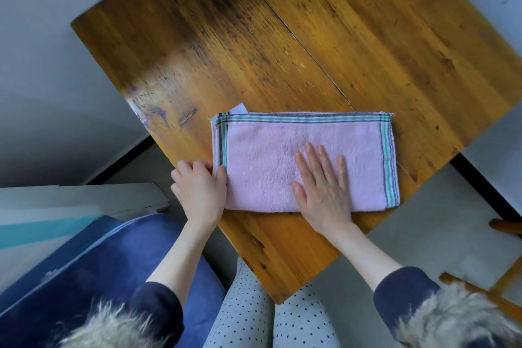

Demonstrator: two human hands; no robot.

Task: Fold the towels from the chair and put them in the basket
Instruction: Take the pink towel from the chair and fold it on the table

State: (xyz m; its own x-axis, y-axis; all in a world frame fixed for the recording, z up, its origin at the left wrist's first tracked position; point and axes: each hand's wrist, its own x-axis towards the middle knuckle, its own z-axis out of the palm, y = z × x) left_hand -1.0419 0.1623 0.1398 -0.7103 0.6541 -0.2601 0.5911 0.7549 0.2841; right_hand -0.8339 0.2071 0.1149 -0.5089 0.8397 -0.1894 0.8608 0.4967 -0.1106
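Observation:
A pink towel [282, 150] with green and dark striped borders lies folded into a long rectangle on the wooden table [310, 37], close to its near edge. My left hand [199, 188] pinches the towel's left end, thumb on top and fingers curled under the edge. My right hand [322, 192] rests flat on the towel, palm down and fingers spread, right of its middle. A small white tag [239, 108] pokes out at the towel's far left corner. No basket is in view.
A blue cushioned seat [99, 268] is at the lower left beside white boards [70, 200]. A wooden chair frame [505, 271] shows at the lower right. Grey floor surrounds the table, and my dotted trousers [268, 316] are below its corner.

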